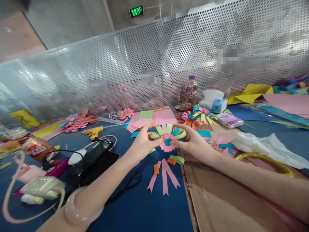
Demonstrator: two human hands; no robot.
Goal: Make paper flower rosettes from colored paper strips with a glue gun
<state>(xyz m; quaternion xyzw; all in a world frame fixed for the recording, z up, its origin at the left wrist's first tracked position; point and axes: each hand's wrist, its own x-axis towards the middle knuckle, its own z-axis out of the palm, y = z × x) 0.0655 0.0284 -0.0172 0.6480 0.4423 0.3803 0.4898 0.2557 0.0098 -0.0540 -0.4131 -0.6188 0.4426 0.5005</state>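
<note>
Between both hands, left hand (142, 141) and right hand (193, 143), fingertips pinching the paper flower (168, 138).

Even, fairly bright light falls from above, leaving only faint shadows on the tabletop (135, 206) below the fingers (154, 129). Glare streaks the perforated metal screen (169, 58) beyond them. Edges bow and smear, perhaps from motion; small blurred patches dot the screen.

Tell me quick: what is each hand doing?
Left hand: closed on the paper flower, left side.
Right hand: closed on its right side.
</note>
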